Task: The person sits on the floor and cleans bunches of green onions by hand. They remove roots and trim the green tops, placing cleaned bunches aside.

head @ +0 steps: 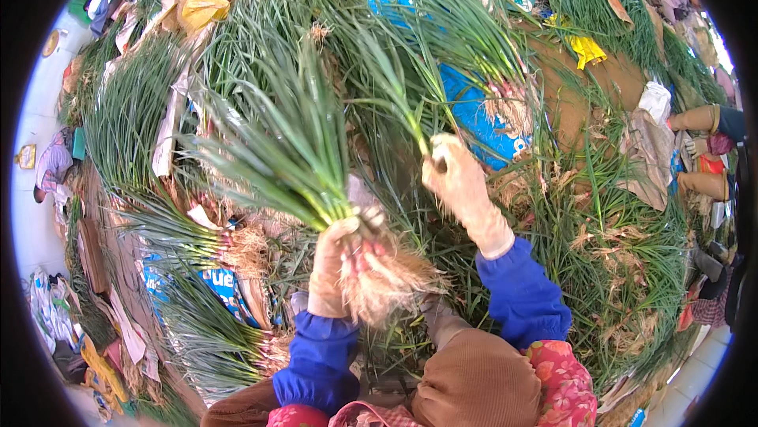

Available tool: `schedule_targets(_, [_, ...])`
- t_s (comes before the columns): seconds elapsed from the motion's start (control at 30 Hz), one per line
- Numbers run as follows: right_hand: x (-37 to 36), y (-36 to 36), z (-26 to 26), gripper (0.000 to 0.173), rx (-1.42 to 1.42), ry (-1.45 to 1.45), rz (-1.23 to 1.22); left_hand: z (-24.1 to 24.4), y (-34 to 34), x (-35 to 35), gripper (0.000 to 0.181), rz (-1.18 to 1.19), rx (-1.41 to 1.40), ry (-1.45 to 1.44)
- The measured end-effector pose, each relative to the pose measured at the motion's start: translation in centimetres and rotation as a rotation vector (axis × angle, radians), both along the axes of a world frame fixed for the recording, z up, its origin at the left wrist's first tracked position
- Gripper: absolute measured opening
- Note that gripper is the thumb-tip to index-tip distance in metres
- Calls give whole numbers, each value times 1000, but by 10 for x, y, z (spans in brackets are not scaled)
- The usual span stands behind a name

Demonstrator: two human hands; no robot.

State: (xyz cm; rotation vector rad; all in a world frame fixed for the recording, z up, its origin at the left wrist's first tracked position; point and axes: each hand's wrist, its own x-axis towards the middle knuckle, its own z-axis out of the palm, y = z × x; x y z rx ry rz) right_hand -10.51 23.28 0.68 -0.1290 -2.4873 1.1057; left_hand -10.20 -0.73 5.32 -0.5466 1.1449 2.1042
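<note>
My left hand (334,267), in a pale glove, is closed around a bunch of spring onions (323,190); their reddish bulbs and long roots hang below the fist and the green leaves fan up and to the left, slightly blurred. To the right, my gloved right hand (459,184) pinches a green onion stalk (408,110) whose leaves point up and left. Beyond the right hand, a bundle of spring onions (503,83) lies on a blue printed sack (474,119). More bundles (237,243) rest at the left, roots towards me.
Loose onions and leaves (622,285) are heaped at the right. A yellow bag (202,6) and a yellow plastic scrap (585,51) lie farther off. Another person's boots (702,185) stand at the right edge; a person (53,160) is at the far left. My knee (479,373) is near the bottom.
</note>
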Motion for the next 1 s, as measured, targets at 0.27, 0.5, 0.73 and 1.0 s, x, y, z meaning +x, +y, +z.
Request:
schedule_targets(0.27, [74, -46, 25, 23, -232, -494, 268, -32, 13, 45, 36, 57, 132, -223])
schedule_targets(0.5, [94, -39, 16, 20, -594, -620, 574, -60, -1, 52, 40, 12, 325, -127])
schedule_targets(0.73, [76, -35, 6, 27, -924, -702, 105, -72, -7, 68, 43, 41, 402, -308])
schedule_targets(1.0, [100, -55, 6, 18, -1203, -659, 70, -97, -22, 70, 42, -131, 267, -232])
